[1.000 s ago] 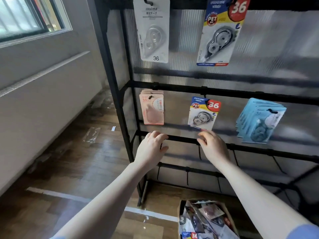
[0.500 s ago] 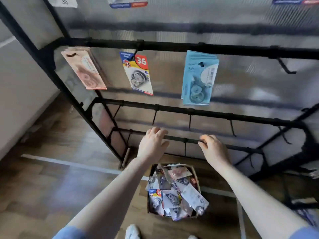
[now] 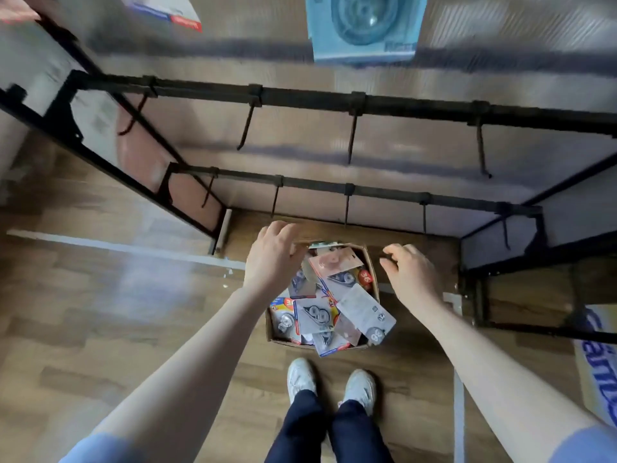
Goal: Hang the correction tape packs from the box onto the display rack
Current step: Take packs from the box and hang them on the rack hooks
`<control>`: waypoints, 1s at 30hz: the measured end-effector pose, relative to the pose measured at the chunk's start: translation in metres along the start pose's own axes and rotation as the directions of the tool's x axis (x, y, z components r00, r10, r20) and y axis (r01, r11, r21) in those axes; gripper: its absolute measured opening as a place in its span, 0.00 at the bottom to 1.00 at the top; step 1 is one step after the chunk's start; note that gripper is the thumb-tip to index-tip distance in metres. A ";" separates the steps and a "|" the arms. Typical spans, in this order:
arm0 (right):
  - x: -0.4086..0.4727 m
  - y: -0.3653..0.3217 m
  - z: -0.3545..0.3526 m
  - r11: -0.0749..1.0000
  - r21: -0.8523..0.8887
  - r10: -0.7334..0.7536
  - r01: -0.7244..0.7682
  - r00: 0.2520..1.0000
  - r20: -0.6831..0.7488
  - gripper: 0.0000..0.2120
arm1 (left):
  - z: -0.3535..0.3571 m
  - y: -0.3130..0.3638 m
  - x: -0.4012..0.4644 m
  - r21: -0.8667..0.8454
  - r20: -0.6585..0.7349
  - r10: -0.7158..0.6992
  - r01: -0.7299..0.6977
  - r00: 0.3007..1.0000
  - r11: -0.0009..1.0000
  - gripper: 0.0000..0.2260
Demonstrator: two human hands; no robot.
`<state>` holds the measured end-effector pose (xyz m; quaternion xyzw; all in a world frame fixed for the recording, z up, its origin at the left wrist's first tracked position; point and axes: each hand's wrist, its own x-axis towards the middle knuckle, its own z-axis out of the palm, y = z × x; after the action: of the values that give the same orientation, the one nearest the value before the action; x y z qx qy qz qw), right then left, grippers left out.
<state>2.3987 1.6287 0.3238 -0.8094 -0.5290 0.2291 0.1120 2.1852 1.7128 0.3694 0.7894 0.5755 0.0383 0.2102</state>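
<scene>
Looking straight down here. The cardboard box [image 3: 373, 262] sits on the wood floor [image 3: 100, 312] right in front of the white sneakers [image 3: 302, 375], stuffed with a messy pile of correction tape packs [image 3: 329, 304], one gray card hanging over its right edge. Left hand [image 3: 272, 259] hovers over the box's left corner, fingers loosely spread, grip empty. Right hand [image 3: 409, 274] is just right of the box, fingers relaxed, also holding nothing. Display rack [image 3: 367, 103] stands behind, its two lower bars carrying bare hooks [image 3: 350, 138]. A blue pack [image 3: 364, 28] hangs higher up, and a red-and-blue one [image 3: 163, 10] to its left.
</scene>
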 end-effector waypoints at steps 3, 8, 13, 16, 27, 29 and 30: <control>0.013 0.029 0.063 0.999 -0.029 0.025 -0.023 0.998 0.054 0.11 | 0.065 -0.033 0.006 -0.004 0.062 -0.059 0.060 0.996 0.998 0.18; 0.018 0.077 0.163 0.994 -0.065 0.096 -0.087 0.983 0.154 0.13 | 0.167 -0.087 0.004 0.005 0.165 -0.117 0.118 0.979 0.993 0.17; 0.013 0.117 0.230 0.978 -0.173 0.157 -0.117 0.958 0.241 0.14 | 0.245 -0.119 -0.011 0.057 0.240 -0.177 0.168 0.955 0.984 0.19; 0.007 0.133 0.258 0.963 -0.232 0.203 -0.140 0.940 0.274 0.17 | 0.282 -0.129 -0.022 0.085 0.280 -0.224 0.208 0.934 0.974 0.21; -0.002 0.156 0.290 0.877 -0.174 0.480 -0.448 0.838 0.260 0.35 | 0.330 -0.130 -0.025 -0.094 0.181 -0.437 0.457 0.881 0.884 0.39; -0.006 0.156 0.287 0.868 -0.161 0.496 -0.469 0.834 0.242 0.30 | 0.327 -0.129 -0.023 -0.159 0.218 -0.486 0.522 0.846 0.838 0.43; -0.008 0.157 0.285 0.869 -0.135 0.494 -0.476 0.838 0.231 0.27 | 0.325 -0.128 -0.022 -0.198 0.241 -0.486 0.533 0.840 0.823 0.44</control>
<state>2.3827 1.5390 0.0115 -0.8835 -0.3247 0.3342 -0.0486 2.1615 1.6305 0.0303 0.5724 0.7344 -0.0169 0.3643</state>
